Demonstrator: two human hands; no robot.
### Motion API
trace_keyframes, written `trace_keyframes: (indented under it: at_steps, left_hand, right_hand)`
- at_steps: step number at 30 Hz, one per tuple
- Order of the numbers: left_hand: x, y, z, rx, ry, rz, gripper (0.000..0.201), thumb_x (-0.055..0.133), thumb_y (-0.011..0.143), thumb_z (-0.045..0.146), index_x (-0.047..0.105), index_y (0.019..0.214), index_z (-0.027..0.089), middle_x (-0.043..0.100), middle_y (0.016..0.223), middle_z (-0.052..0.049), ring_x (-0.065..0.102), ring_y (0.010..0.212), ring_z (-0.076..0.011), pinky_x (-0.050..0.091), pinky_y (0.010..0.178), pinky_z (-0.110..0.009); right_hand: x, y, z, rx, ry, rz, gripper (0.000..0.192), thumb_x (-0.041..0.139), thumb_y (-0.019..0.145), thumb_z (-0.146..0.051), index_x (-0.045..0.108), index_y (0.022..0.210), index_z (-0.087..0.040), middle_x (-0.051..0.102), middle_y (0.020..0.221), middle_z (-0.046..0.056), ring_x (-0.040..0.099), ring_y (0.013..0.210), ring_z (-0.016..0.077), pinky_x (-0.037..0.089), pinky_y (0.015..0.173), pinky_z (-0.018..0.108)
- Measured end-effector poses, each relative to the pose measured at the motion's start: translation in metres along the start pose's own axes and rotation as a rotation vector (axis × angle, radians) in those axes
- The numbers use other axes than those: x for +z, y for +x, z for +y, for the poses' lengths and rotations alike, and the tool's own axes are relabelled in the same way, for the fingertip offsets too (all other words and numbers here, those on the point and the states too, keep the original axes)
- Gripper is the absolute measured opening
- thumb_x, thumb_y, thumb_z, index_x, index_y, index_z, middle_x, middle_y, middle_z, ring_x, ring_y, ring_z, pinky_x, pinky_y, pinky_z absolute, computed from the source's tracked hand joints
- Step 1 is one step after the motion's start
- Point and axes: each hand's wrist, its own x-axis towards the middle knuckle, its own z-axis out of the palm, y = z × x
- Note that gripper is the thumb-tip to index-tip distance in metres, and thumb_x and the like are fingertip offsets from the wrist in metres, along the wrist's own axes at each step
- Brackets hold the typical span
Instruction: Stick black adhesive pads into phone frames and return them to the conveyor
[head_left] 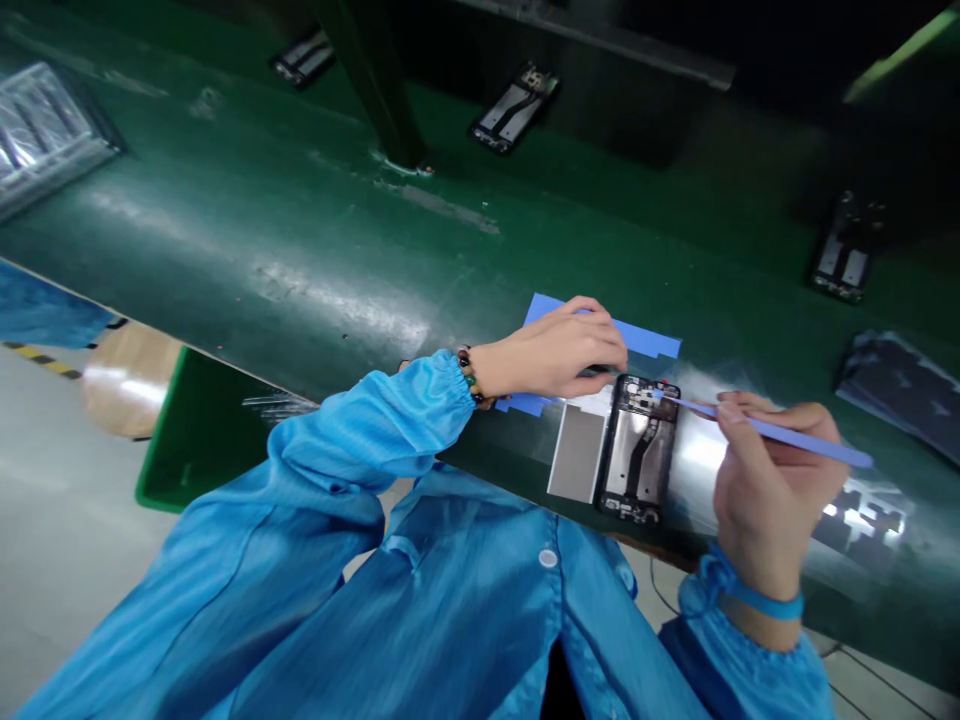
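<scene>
An opened phone frame [639, 447] lies on the green belt near its front edge, its inner parts facing up. My left hand [559, 350] rests at the frame's top left corner, fingers curled down on it, over a blue sheet [649, 340]. My right hand [772, 480] holds a thin blue stick tool [780, 436] like a pen. The tool's tip touches the top right corner of the phone frame. A grey rectangular plate [576, 452] lies flat just left of the frame.
The green conveyor belt [300, 240] carries more phone frames: two at the far side [516, 107] [304, 56] and one at the right [844, 250]. A stack of dark sheets [900, 385] lies at right. A shiny tray [41, 135] sits far left.
</scene>
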Motion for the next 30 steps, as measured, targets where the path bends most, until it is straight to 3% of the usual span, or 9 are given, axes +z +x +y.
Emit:
trace_keyframes:
  at_steps: [3, 7, 12, 21, 30]
  left_hand:
    - [0.011, 0.004, 0.013, -0.008, -0.034, -0.003, 0.033, 0.065, 0.108, 0.04, 0.073, 0.131, 0.018, 0.077, 0.132, -0.009, 0.067, 0.122, -0.0257, 0.042, 0.113, -0.044]
    - [0.029, 0.015, 0.024, -0.045, -0.022, -0.029, 0.044, 0.07, 0.106, 0.042, 0.068, 0.14, 0.015, 0.075, 0.134, -0.012, 0.066, 0.123, -0.0282, 0.044, 0.103, -0.044]
    - [0.036, 0.02, 0.024, -0.072, -0.061, -0.028, 0.032, 0.068, 0.107, 0.035, 0.07, 0.134, 0.019, 0.076, 0.135, -0.009, 0.066, 0.123, -0.0261, 0.044, 0.103, -0.043]
    - [0.036, 0.018, 0.023, -0.062, -0.08, -0.016, 0.024, 0.069, 0.106, 0.032, 0.073, 0.126, 0.019, 0.076, 0.132, -0.009, 0.066, 0.122, -0.0259, 0.046, 0.101, -0.042]
    - [0.039, 0.014, 0.026, 0.082, 0.137, -0.006, 0.024, 0.061, 0.11, 0.031, 0.08, 0.117, 0.019, 0.073, 0.138, -0.012, 0.066, 0.123, -0.0274, 0.057, 0.104, -0.044]
  right_hand:
    - [-0.025, 0.02, 0.014, 0.047, -0.08, -0.058, 0.039, 0.099, 0.075, -0.03, 0.06, 0.081, -0.026, 0.074, 0.089, 0.002, 0.075, 0.098, 0.0243, 0.06, 0.101, 0.048]
    - [-0.033, 0.021, 0.033, 0.063, -0.15, -0.119, 0.04, 0.098, 0.077, -0.036, 0.06, 0.08, -0.025, 0.074, 0.091, 0.002, 0.076, 0.1, 0.0264, 0.059, 0.104, 0.053]
    - [-0.031, 0.019, 0.038, 0.079, -0.179, -0.15, 0.039, 0.095, 0.081, -0.039, 0.058, 0.082, -0.027, 0.075, 0.094, 0.001, 0.075, 0.102, 0.0271, 0.058, 0.106, 0.057]
    - [-0.031, 0.022, 0.033, 0.112, -0.199, -0.179, 0.038, 0.095, 0.082, -0.043, 0.062, 0.083, -0.025, 0.075, 0.098, 0.002, 0.075, 0.102, 0.0265, 0.059, 0.102, 0.052]
    - [-0.035, 0.023, 0.027, 0.132, -0.188, -0.161, 0.038, 0.096, 0.08, -0.044, 0.062, 0.084, -0.027, 0.077, 0.098, 0.002, 0.076, 0.1, 0.0268, 0.062, 0.099, 0.053]
